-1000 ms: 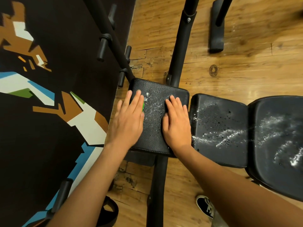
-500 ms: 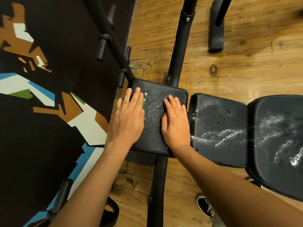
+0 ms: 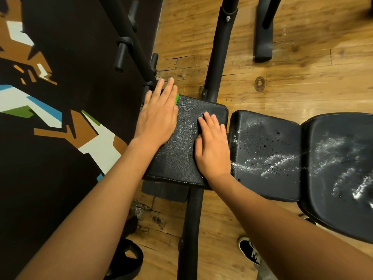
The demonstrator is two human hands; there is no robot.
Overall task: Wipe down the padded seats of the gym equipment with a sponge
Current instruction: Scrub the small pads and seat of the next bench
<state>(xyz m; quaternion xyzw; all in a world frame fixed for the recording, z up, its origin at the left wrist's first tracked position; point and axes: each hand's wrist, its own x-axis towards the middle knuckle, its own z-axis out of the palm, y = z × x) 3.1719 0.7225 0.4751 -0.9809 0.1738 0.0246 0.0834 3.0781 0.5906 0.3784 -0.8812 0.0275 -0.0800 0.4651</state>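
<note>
A black padded seat (image 3: 181, 154) of the gym bench lies below me, wet with foam streaks. My left hand (image 3: 158, 116) lies flat with straight fingers on a green sponge (image 3: 177, 98), pressing it onto the pad's far left corner; only a sliver of green shows. My right hand (image 3: 213, 146) rests flat on the pad's right side. Two more black pads, the middle one (image 3: 266, 156) and the right one (image 3: 341, 170), carry white foam and droplets.
A black frame tube (image 3: 217, 57) runs from the far side under the pad towards me. A bar with pegs (image 3: 129, 47) slants at the left over a black patterned mat (image 3: 50, 118). The floor (image 3: 302, 73) is wood. My shoe (image 3: 249, 251) shows below.
My left hand has slid the sponge away from me to the pad's far left corner. My right hand has stayed almost still on the pad.
</note>
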